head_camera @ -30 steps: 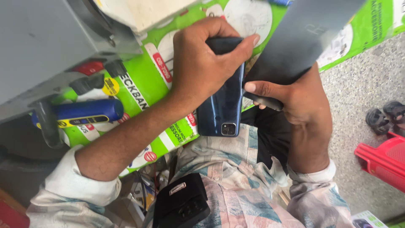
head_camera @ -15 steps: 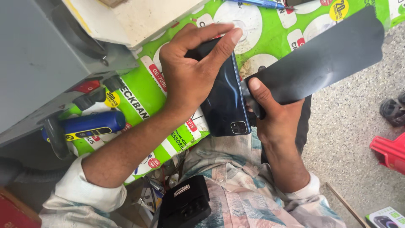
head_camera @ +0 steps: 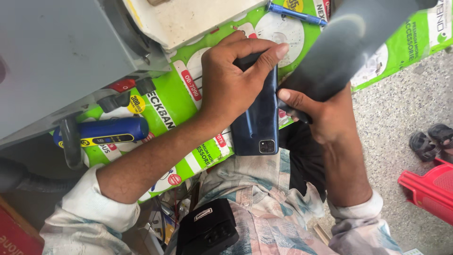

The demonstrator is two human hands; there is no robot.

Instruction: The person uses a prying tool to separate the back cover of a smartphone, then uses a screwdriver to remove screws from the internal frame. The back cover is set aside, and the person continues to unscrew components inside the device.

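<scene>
My left hand (head_camera: 233,80) wraps over the top of a dark blue phone (head_camera: 257,125), which lies back side up with its camera block toward me. My right hand (head_camera: 321,118) sits at the phone's right edge and pinches the lower end of a thin dark sheet (head_camera: 349,45). The sheet rises up and to the right, blurred by motion. The phone rests at the near edge of a green printed mat (head_camera: 170,106) above my lap.
A grey machine (head_camera: 56,61) fills the upper left, with a blue-handled tool (head_camera: 111,132) below it. A blue screwdriver (head_camera: 295,13) lies on the mat at the top. A black box (head_camera: 207,231) sits on my lap. Red plastic stool (head_camera: 429,189) and sandals (head_camera: 432,137) on the floor at right.
The dark sheet in my right hand has swung upward and is now blurred. My left hand keeps its grip on the phone, which now lies nearly upright in the frame.
</scene>
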